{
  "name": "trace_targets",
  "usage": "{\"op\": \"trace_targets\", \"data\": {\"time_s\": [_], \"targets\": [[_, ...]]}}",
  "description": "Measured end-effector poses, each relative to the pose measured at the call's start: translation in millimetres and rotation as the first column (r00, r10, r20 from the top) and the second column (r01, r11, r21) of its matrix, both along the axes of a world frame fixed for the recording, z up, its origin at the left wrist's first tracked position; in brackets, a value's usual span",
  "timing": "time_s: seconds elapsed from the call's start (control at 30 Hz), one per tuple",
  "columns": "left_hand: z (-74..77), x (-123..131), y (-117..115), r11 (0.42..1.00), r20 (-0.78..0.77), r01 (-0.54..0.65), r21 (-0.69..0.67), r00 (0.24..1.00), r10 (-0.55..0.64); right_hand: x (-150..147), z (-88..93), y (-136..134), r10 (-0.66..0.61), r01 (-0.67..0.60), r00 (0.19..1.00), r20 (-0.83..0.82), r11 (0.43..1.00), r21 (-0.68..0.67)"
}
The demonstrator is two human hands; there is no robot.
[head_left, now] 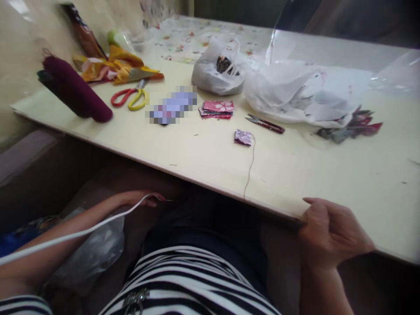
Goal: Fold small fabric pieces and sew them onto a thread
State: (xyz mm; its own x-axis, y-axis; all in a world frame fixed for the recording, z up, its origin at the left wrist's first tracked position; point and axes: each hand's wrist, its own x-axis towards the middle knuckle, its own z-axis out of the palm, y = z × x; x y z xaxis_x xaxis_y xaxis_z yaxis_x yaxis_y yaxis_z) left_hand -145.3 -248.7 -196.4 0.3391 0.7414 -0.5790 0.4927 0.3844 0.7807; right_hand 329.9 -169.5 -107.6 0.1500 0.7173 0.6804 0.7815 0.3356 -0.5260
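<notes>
My left hand (152,199) is low in front of the table, left of my lap, its fingers pinched on a thin needle (169,200). My right hand (328,227) is at the table's front edge on the right; its curled fingers lie on the edge and the thumb side faces me. A small stitched stack of purple-white patterned fabric pieces (243,138) lies on the tabletop. From it a brown thread (251,170) runs down over the front edge, where its end is hidden. Dark red thread snips (267,124) lie behind it, beside a pile of pink floral fabric pieces (217,108).
On the cream table (210,153) are scissors with red and yellow handles (129,98), a blurred-out flat item (173,105), maroon thread cones (77,87), white plastic bags (218,74) and fabric scraps (354,124). A white cable (98,225) crosses my left forearm.
</notes>
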Motion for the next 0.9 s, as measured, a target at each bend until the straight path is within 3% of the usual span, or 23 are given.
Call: {"op": "trace_targets", "data": {"time_s": [0.1,0.27,0.3,0.4,0.57,0.63,0.7,0.77,0.83,0.9], "targets": [[-6.9,4.5,-6.2,0.993,0.042,-0.105,-0.059,0.993,0.107,-1.8,0.3,1.8,0.067,-0.063,0.996,-0.057,0.996,0.068],[1.1,-4.6,4.0,0.908,0.093,-0.412,0.083,0.91,0.404,-6.4,5.3,6.2,0.071,-0.067,0.996,-0.06,0.996,0.065],[6.5,-6.7,6.6,0.875,0.124,-0.47,0.115,0.881,0.457,-7.1,6.3,6.7,0.074,-0.07,0.996,-0.058,0.995,0.065],[25.5,-6.3,12.8,0.694,0.297,-0.699,0.174,0.709,0.64,-8.0,8.3,7.8,0.093,-0.088,0.993,-0.077,0.994,0.07],[48.1,16.5,22.1,0.472,0.488,-0.868,0.157,0.484,0.727,-7.4,9.0,9.5,0.113,-0.109,0.993,-0.041,0.99,0.086],[52.1,27.7,22.6,0.435,0.527,-0.892,0.121,0.429,0.734,-6.9,9.3,9.8,0.116,-0.114,0.993,-0.028,0.991,0.067],[55.1,38.0,17.4,0.432,0.545,-0.896,0.106,0.415,0.728,-6.3,10.2,9.2,0.114,-0.113,0.993,-0.036,0.993,0.041],[58.4,47.6,6.2,0.483,0.529,-0.863,0.144,0.48,0.7,-5.7,12.3,7.8,0.117,-0.117,0.992,-0.045,0.993,0.007],[63.3,56.8,-7.5,0.633,0.445,-0.741,0.225,0.656,0.61,-5.0,16.5,6.7,0.124,-0.128,0.99,-0.074,0.991,-0.05],[70.6,64.5,-19.2,0.804,0.312,-0.502,0.32,0.857,0.411,-3.8,23.5,7.3,0.131,-0.155,0.981,-0.147,0.974,-0.167]]}}
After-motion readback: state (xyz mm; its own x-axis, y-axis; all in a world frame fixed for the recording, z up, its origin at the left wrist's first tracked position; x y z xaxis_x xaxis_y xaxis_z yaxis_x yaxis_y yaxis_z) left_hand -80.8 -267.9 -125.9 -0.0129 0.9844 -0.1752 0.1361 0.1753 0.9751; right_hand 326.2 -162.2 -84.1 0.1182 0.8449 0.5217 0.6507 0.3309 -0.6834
